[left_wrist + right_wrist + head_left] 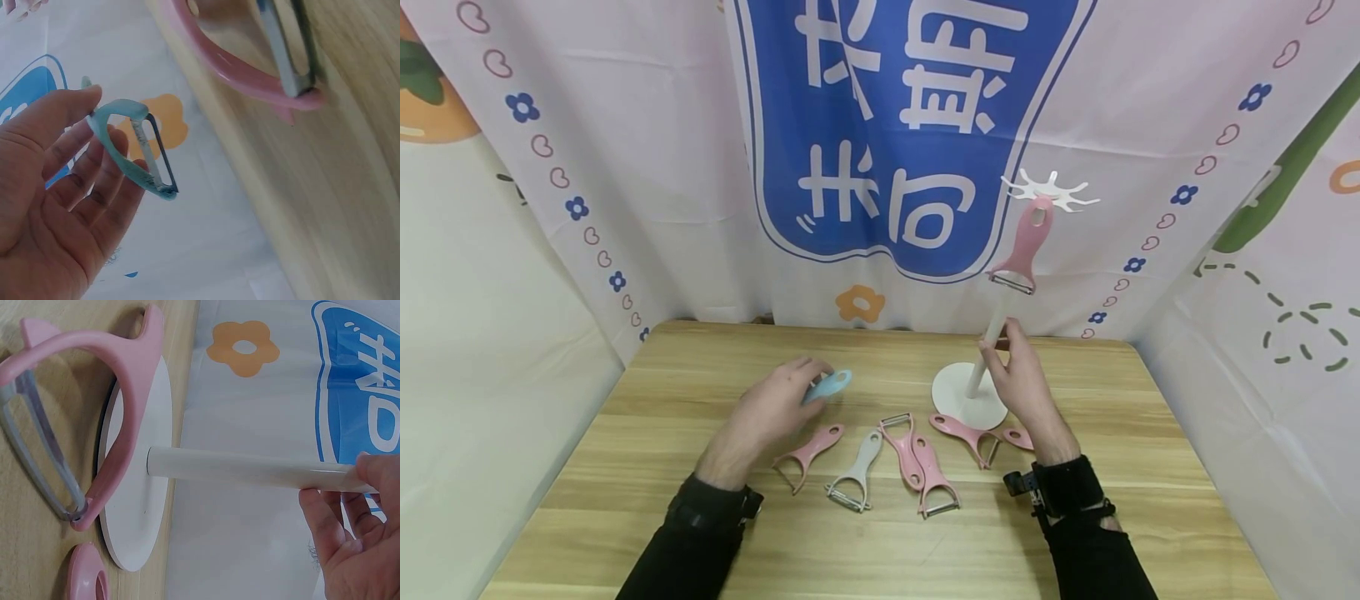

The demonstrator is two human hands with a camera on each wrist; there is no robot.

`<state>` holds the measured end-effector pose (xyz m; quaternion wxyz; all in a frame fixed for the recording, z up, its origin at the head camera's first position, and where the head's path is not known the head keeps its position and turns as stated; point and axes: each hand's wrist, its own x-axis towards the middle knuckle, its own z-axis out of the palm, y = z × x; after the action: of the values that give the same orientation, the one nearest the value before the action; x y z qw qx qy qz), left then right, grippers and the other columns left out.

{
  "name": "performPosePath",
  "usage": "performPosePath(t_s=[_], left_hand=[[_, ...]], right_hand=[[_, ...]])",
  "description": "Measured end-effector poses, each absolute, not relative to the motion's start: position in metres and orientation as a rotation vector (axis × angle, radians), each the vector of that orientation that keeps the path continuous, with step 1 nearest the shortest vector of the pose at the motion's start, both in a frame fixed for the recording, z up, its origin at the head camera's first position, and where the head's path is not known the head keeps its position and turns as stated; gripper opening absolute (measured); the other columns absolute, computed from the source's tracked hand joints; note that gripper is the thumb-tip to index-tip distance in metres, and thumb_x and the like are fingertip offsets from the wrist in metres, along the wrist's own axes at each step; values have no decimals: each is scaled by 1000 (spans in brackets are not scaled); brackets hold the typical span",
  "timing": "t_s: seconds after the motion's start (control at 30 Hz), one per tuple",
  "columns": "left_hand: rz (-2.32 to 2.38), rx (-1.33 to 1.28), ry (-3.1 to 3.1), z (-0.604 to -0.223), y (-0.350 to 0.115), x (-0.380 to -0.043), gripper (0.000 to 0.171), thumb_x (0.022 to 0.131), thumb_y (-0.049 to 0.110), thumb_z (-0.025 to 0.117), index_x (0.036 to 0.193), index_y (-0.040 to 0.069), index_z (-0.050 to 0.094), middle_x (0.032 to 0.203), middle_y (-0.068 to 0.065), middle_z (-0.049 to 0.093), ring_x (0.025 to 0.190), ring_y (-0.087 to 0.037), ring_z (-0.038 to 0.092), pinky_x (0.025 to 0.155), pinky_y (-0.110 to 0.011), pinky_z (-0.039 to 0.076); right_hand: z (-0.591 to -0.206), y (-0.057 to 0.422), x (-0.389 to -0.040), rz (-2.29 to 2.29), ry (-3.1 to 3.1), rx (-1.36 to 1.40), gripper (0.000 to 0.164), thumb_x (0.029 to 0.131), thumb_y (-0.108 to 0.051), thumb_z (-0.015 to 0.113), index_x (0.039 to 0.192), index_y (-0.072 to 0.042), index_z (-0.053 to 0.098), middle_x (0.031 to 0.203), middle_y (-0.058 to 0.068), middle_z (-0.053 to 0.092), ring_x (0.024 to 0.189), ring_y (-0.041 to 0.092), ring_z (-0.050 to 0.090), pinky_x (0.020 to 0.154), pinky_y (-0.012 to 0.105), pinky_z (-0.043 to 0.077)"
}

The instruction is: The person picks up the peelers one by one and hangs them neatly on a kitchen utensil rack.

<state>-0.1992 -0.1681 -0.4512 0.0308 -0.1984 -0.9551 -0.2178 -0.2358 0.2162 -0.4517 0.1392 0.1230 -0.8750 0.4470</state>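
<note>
Over the wood-grain table [895, 554], our left hand [775, 404] is pinching a light-blue plastic Y-shaped peeler [831, 386] between thumb and partly curled fingers, while our right hand [1026, 382] is holding the slim white pole [237, 467] of a round-based stand [951, 396] between thumb and fingertips. With so light a pinch, we are risking the blue peeler twisting loose; should we be easing off the pole, the pink plastic peeler [1028, 242] hanging from the white prongs [1054, 195] might be tipping the stand by its one-sided weight.

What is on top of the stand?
White hooks with a pink peeler hanging from them. The peeler covers the upper end of the pole, so the join cannot be seen.
</note>
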Motion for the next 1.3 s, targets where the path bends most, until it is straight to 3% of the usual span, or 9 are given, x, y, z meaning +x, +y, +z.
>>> performPosePath(t_s=[0.2, 0.47, 1.03, 1.3], left_hand=[[-691, -628, -2875, -444, -166, -199, 43, 91, 18, 78, 133, 16, 65, 118, -3, 66, 104, -20, 65, 91, -43, 60], [-694, -602, -2793, -437, -163, -198, 49, 92, 21, 78, 138, 16, 63, 117, -1, 64, 97, -17, 63, 83, -36, 62], [-790, -594, -2449, -422, -151, -197, 49, 91, 18, 79, 137, 14, 62, 116, -2, 63, 98, -13, 64, 79, -29, 61], [-843, -550, -2388, -413, -142, -197, 48, 92, 22, 78, 137, 13, 62, 111, 0, 61, 97, -12, 63, 76, -32, 62]], right_hand=[[-451, 216, -235, 1294, -2533, 347, 36, 107, -22, 56, 138, -6, 46, 123, 16, 59, 119, 39, 60, 95, 63, 56], [-452, 216, -238, 1286, -2519, 360, 35, 107, -21, 56, 137, -7, 47, 121, 16, 60, 118, 39, 61, 95, 62, 56], [-452, 216, -237, 1299, -2520, 359, 37, 107, -23, 56, 139, -6, 46, 122, 17, 59, 119, 39, 60, 96, 63, 55], [-454, 217, -238, 1287, -2507, 360, 33, 107, -21, 57, 135, -6, 47, 121, 16, 60, 118, 38, 61, 94, 62, 56]])
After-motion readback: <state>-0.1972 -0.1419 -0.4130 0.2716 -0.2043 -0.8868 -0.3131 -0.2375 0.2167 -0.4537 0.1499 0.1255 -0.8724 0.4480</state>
